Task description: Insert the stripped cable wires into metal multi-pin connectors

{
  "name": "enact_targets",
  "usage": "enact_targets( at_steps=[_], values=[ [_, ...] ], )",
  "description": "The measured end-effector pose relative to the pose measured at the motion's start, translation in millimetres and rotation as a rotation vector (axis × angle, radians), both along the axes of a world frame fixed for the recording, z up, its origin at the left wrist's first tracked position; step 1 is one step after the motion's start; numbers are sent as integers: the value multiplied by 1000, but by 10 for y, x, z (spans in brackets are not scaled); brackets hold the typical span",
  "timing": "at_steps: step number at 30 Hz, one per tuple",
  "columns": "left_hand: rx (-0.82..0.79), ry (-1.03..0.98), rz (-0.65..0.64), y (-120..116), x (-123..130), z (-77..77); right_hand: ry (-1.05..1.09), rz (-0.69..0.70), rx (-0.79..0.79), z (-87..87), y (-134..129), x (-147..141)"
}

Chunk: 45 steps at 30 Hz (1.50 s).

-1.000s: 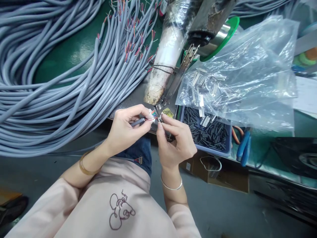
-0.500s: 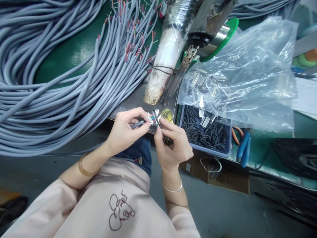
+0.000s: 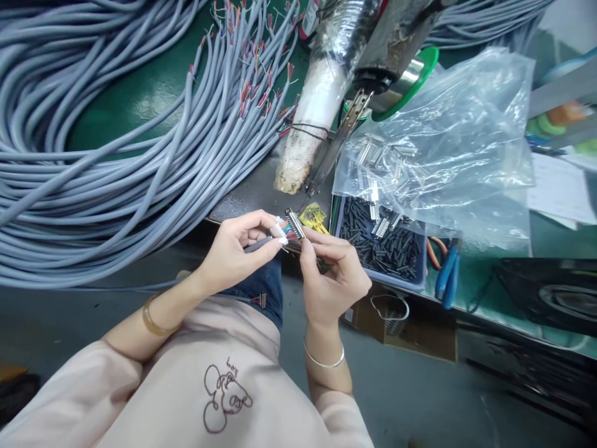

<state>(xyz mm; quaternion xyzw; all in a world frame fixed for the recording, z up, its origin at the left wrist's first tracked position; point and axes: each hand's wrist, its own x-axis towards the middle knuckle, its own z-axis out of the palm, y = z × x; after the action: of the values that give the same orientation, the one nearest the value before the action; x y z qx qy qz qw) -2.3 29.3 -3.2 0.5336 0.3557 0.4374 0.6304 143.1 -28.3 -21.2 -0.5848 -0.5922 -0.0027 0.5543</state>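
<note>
Between thumb and fingers, my left hand [image 3: 240, 252] pinches the end of a grey cable [image 3: 258, 244], where coloured wires fan out beside white tips on the thumb and finger. The wires run to a metal multi-pin connector [image 3: 294, 224]. My right hand [image 3: 332, 267] grips this connector at its lower end with thumb and forefinger. Just above it, the tip of a soldering iron [image 3: 321, 165] points down, clamped beside a wrapped white tube [image 3: 305, 127]. A second wired connector [image 3: 263, 300] lies against the jeans at my lap.
Bundled grey cables [image 3: 140, 180] with stripped ends cover the left of the bench. At right are a blue bin [image 3: 396, 280] of black sleeves, a clear bag [image 3: 457, 155] of connectors, a green-rimmed solder spool [image 3: 426, 68], blue-handled pliers [image 3: 448, 277] and a cardboard box [image 3: 424, 336].
The connector has turned so its long metal face shows, and my right hand has shifted slightly right. Both hands keep their hold. The camera view has shifted a little.
</note>
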Motion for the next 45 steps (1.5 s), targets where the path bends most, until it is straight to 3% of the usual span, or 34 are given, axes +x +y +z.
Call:
enact_targets(
  at_steps=[8,26,36,41,45],
  values=[
    [74,40,61,68,20,26,-197,3,65,53,72,7],
    [147,188,94,168,71,150,-217,-41,111,83,210,11],
    [39,164,51,190,37,85,-356,-12,111,33,169,44],
    [47,133,23,132,27,82,-330,-28,134,46,119,33],
    [49,151,19,28,-7,36,-187,-9,-1,108,-5,74]
  ],
)
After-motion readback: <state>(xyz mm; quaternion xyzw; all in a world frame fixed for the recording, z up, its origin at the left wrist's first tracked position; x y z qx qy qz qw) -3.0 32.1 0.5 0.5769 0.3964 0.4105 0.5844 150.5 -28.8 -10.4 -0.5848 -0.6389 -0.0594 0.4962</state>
